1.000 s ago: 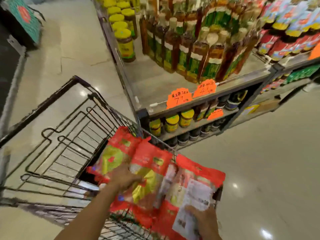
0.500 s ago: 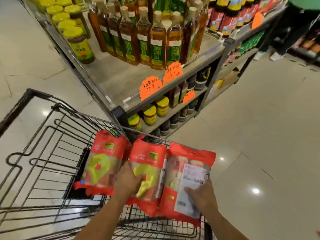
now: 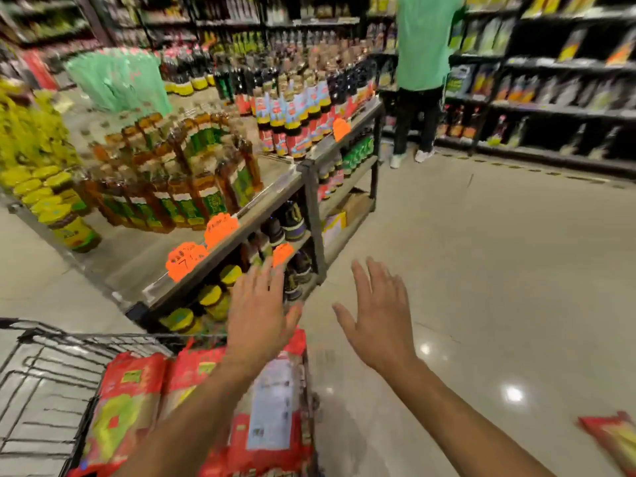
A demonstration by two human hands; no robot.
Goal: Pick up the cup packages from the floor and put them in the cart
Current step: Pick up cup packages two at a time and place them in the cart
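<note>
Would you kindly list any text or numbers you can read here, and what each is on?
"7": large digit on the front orange price tag; its smaller characters are blurred.
Other orange tags: unreadable.
White label on the red packages: blurred.
Bottle labels: blurred.

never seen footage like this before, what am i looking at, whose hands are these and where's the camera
The camera sits on a person's head, looking forward and down, so the two bare arms coming up from the bottom belong to the wearer. There is no machine here. The scene is a shop aisle. The left hand and right hand are both open with fingers spread and hold nothing. Under the left arm, red cup packages lie in a black wire cart. Another red package lies on the floor at the bottom right. Beside the cart stands a low shelf of bottles and yellow-lidded jars with orange price tags. A person in a green shirt stands further back. The picture is motion-blurred.
</note>
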